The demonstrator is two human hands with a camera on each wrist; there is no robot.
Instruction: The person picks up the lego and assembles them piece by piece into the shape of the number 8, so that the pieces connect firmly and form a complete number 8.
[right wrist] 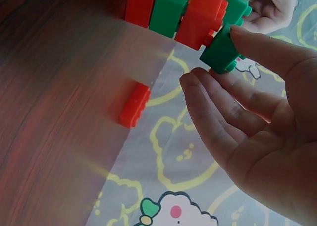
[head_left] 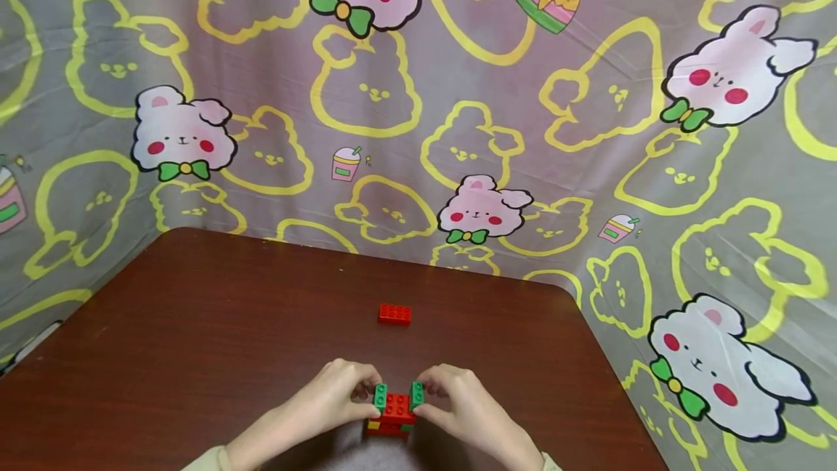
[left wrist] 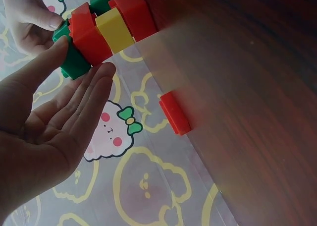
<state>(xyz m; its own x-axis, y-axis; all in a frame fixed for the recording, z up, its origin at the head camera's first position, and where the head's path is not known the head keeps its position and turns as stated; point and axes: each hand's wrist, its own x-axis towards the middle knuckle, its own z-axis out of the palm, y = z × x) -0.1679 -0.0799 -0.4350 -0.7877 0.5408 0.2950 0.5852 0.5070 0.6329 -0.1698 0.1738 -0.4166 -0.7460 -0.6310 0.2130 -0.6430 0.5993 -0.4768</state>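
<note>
We see a small green plastic studded brick (head_left: 381,400) at the left end of a red oblong plastic brick (head_left: 397,408), and a matching green plastic brick (head_left: 417,397) at its right end. Both green bricks have their studs up and their long axes running away from us, across the red brick's left-to-right length; in the right wrist view the right one tilts against it. Below, a yellow brick (left wrist: 114,30) and a dark green brick (right wrist: 168,12) sit between it and a lower red brick (left wrist: 133,13), the stack standing near our edge of the dark red-brown worktop (head_left: 261,304). Our left hand (head_left: 343,392) has a narrow grip, pinching the left green brick; our right hand (head_left: 461,397) likewise pinches the right one. Farther out lies a loose red eight-stud brick (head_left: 394,315), long axis left to right, before a grey rabbit-print curtain (head_left: 405,144)
</note>
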